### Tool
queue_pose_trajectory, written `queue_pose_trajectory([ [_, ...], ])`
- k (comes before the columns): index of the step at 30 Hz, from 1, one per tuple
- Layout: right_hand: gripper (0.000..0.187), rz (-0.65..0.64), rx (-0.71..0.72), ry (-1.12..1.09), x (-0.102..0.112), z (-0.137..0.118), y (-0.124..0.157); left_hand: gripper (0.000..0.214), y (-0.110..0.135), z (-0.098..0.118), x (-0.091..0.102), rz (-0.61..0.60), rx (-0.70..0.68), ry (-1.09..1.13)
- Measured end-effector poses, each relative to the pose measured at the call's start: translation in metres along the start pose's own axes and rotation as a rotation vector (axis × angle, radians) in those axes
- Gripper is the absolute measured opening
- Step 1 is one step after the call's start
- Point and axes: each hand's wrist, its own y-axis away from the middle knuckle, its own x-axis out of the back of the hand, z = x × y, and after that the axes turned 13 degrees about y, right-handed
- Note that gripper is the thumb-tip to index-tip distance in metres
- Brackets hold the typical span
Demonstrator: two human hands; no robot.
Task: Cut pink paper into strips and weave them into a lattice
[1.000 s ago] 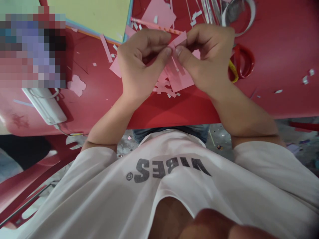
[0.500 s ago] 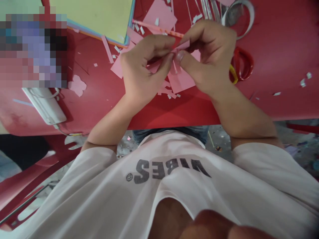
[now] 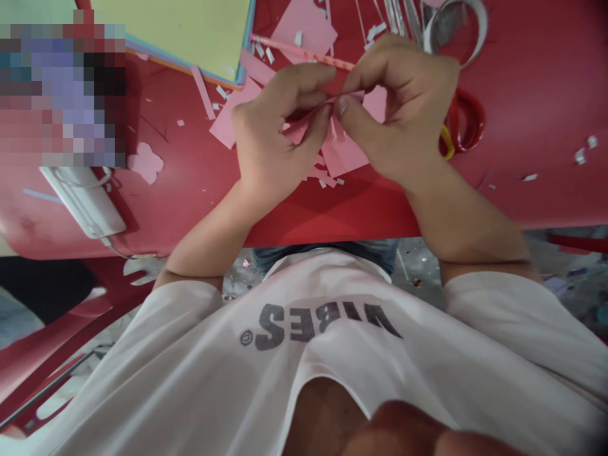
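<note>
Between my hands, above the red table, is a narrow pink paper strip [image 3: 354, 97], partly hidden by my fingers. My left hand [image 3: 278, 120] pinches it between thumb and fingers. From the other side my right hand [image 3: 399, 104] grips it, with the thumb tip on its near edge. Below the strip lie a pink paper sheet [image 3: 344, 155] and, further left, another pink sheet [image 3: 230, 117]. Behind my hands a pink pencil [image 3: 304, 52] with an eraser end lies across the table.
Red-handled scissors [image 3: 470, 120] lie right of my right hand, near a roll of tape [image 3: 482, 31]. A stack of coloured paper [image 3: 190, 31] is at the back left. A white power bank [image 3: 90, 206] with a cable sits front left, near a pink paper cutout [image 3: 146, 163].
My right hand has turned slightly and shifted a little to the right. The strip's right end now sits lower and shows less of its face. My left hand has barely moved.
</note>
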Motion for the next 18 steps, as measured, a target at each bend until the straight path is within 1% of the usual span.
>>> queue_pose_trajectory([
  [2,0.009,-0.010,-0.027,0.009,0.000,-0.003,0.000,0.042,-0.001,-0.004,-0.001,0.022,-0.047,0.039],
  [3,0.011,0.006,-0.022,0.004,0.000,-0.003,0.000,0.044,-0.002,-0.005,-0.002,0.056,-0.089,0.061],
  [4,0.012,0.020,-0.013,-0.003,-0.001,-0.003,0.000,0.046,-0.004,-0.007,-0.003,0.068,-0.086,0.073],
  [5,0.012,0.038,0.007,-0.016,-0.001,-0.003,0.000,0.041,-0.007,-0.009,-0.004,0.123,-0.045,0.075],
  [6,0.013,0.051,0.024,-0.025,-0.001,-0.002,0.000,0.042,-0.009,-0.010,-0.006,0.095,-0.172,0.103],
  [7,0.012,0.050,0.027,-0.024,-0.001,-0.001,0.000,0.043,-0.012,-0.011,-0.007,0.065,-0.235,0.119],
  [8,0.012,0.038,0.024,-0.017,-0.001,-0.001,0.000,0.046,-0.014,-0.011,-0.008,0.105,-0.349,0.139],
  [10,0.011,0.015,0.014,0.009,-0.001,-0.001,0.000,0.044,-0.016,-0.004,-0.009,0.175,-0.426,0.130],
  [11,0.012,0.015,0.018,0.021,-0.001,-0.001,0.000,0.044,-0.016,0.004,-0.010,0.124,-0.320,0.103],
  [12,0.013,0.018,0.026,0.032,-0.001,-0.001,0.000,0.045,-0.015,0.013,-0.012,0.099,-0.112,0.082],
  [13,0.014,0.023,0.031,0.039,-0.001,-0.001,0.000,0.046,-0.014,0.023,-0.013,0.132,-0.013,0.090],
  [14,0.015,0.027,0.034,0.042,-0.001,-0.001,0.000,0.038,-0.014,0.034,-0.015,0.178,0.091,0.077],
  [15,0.015,0.032,0.037,0.037,-0.001,-0.001,0.000,0.035,-0.014,0.044,-0.018,0.179,0.203,0.053],
  [17,0.012,0.031,0.038,0.023,-0.001,0.000,0.000,0.031,-0.016,0.060,-0.022,0.165,0.361,0.016],
  [18,0.010,0.031,0.042,0.019,-0.002,0.001,0.001,0.030,-0.018,0.066,-0.023,0.151,0.416,0.005],
])
